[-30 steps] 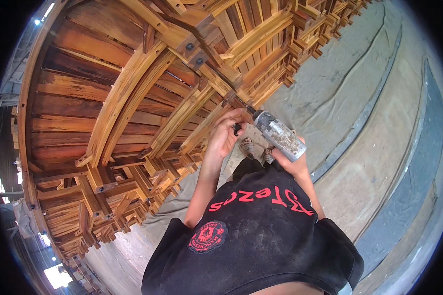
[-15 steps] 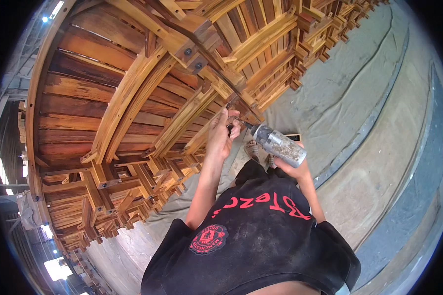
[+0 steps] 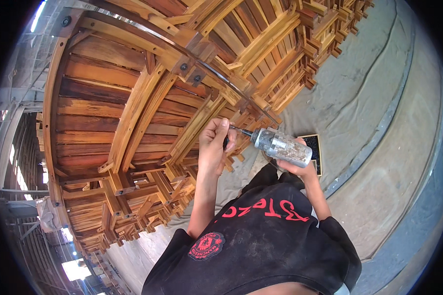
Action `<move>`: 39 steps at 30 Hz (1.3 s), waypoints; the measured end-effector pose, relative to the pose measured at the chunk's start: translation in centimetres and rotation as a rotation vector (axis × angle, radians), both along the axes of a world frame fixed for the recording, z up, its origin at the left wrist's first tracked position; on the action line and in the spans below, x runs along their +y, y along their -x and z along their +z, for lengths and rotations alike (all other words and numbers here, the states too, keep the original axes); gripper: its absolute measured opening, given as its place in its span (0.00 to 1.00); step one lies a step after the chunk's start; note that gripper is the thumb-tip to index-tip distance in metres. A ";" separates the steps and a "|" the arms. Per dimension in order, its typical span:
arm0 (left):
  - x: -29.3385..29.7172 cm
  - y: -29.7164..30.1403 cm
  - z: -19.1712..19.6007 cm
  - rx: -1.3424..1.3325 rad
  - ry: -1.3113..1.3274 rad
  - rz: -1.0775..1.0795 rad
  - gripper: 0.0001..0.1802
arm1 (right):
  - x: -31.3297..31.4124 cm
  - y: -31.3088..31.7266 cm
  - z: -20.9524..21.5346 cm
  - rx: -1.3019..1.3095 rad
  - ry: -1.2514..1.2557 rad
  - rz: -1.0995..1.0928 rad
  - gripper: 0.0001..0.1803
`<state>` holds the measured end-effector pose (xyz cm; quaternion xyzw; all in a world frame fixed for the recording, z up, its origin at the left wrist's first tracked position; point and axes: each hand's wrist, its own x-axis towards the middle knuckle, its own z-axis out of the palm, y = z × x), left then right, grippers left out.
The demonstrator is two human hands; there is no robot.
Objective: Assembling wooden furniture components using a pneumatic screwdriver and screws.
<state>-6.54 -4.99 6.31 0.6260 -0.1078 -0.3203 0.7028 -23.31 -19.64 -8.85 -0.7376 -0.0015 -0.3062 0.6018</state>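
My right hand (image 3: 299, 164) is wrapped round a scuffed grey cylindrical power screwdriver (image 3: 285, 149), its bit pointing left. At the tip of the bit (image 3: 239, 130), the thumb and fingers of my left hand (image 3: 214, 142) are pinched together. Something small and dark shows within that hand, too hidden to name. Both hands are in front of a slatted wooden furniture frame (image 3: 138, 113), near the lower end of its long rail (image 3: 226, 91). Two dark bolt heads (image 3: 190, 72) sit in a joint block further up that rail.
More wooden frames (image 3: 275, 44) stand in a close row to the upper right and lower left. Near my feet, a shallow wood-rimmed tray (image 3: 320, 164) holds small black pieces. Grey sheeting (image 3: 349, 93) with folds and ridges covers the floor at right.
Both hands and the screwdriver have come away from the wooden rail, a little lower in view. The screwdriver has tilted nearer level, and more of the tray shows.
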 end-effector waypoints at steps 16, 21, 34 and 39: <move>-0.7 3.4 4.4 -0.009 0.185 0.028 0.16 | 2.2 -0.7 2.5 -0.146 -0.099 -0.149 0.17; -0.6 3.9 4.4 0.042 0.316 -0.035 0.17 | 1.7 -0.2 2.9 -0.116 -0.056 -0.098 0.19; 1.9 2.2 -0.3 0.745 0.283 0.115 0.18 | 1.6 0.6 2.8 -0.125 -0.002 -0.146 0.19; 1.7 1.7 -1.2 0.774 0.294 0.124 0.17 | 1.2 0.9 2.8 -0.001 -0.235 -0.013 0.19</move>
